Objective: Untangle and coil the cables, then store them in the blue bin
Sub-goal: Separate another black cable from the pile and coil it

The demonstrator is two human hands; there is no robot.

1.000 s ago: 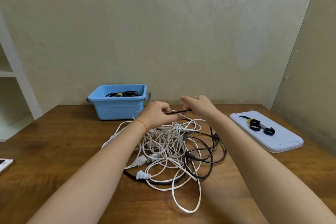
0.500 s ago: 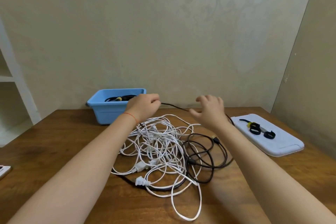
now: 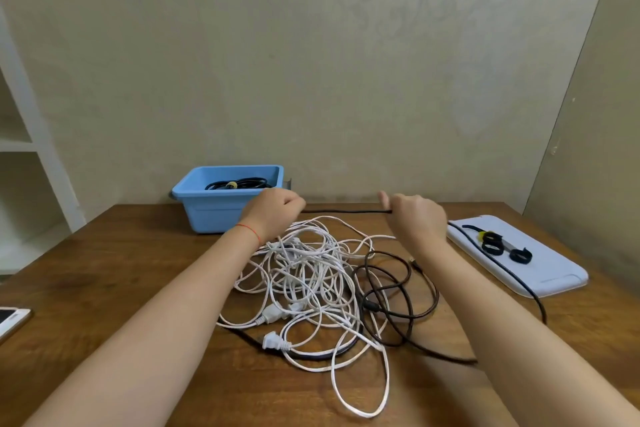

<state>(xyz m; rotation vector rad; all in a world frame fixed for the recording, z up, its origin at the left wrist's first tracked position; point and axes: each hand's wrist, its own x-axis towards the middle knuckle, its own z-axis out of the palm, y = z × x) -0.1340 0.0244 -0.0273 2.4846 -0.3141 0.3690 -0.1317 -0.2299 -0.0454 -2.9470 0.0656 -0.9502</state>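
A tangle of white cables lies in the middle of the wooden table, with a dark brown cable looped at its right side. My left hand and my right hand hold a straight stretch of the dark cable taut between them, above the far side of the pile. The left fist grips one end of that stretch; the right hand pinches the other. The blue bin stands at the back left, just behind my left hand, with a coiled black cable inside.
A white tray lid at the right carries several black cable ties, and the dark cable runs across it. A phone lies at the table's left edge. A white shelf stands to the left, and the wall is close behind.
My hands have drawn apart, stretching a longer straight run of dark cable between them. The right hand went from spread fingers to pinching the cable. The cable's far part now trails over the white tray.
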